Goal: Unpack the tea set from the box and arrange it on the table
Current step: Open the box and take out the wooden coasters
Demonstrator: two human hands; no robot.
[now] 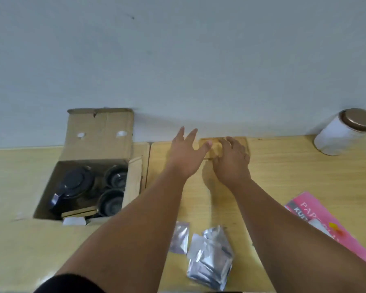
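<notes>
An open cardboard box (99,140) stands at the left on the wooden table (294,170). Inside it lie a dark teapot (75,185), two dark cups (116,176) (111,205) and a wooden piece (78,213). A small square wooden coaster (215,145) lies flat near the table's far edge. My left hand (184,155) hovers over its left side with fingers spread, thumb touching it. My right hand (232,159) rests on the coaster's right part, fingers curled over it.
A white canister with a copper lid (344,132) stands at the far right by the wall. Silver foil packets (209,252) lie near the front edge. A pink booklet (325,227) lies at the right.
</notes>
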